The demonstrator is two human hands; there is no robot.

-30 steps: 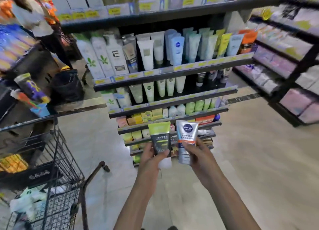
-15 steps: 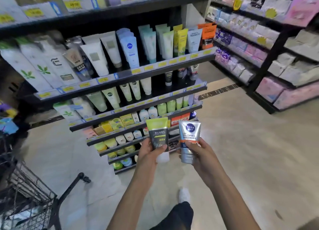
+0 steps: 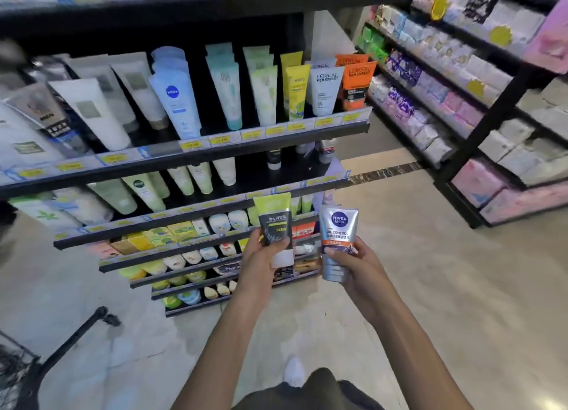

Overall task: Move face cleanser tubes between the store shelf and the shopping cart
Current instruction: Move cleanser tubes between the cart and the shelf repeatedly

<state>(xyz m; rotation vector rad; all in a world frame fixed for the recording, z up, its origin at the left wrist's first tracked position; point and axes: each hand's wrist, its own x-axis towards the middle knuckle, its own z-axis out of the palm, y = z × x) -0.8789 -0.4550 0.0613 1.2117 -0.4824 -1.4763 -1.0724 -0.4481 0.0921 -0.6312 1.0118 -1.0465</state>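
Left hand [image 3: 261, 254] grips green-black tube [image 3: 274, 222]; right hand [image 3: 353, 263] grips silver Nivea tube [image 3: 337, 234].

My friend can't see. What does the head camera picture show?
Two hands hold face cleanser tubes before a store shelf: the left hand grips a green and black tube, the right hand a silver Nivea Men tube. A shopping cart peeks in bottom left.

We stand in shop aisle, personal-care section. Tiered black shelves [image 3: 215, 156] packed with cleanser tubes [image 3: 178, 99], yellow price tags [image 3: 221, 139] along every edge. Second rack [image 3: 479, 123] right holds wrapped packs. Wire shopping cart [image 3: 18, 366] at lower left, polished floor [image 3: 445, 286].
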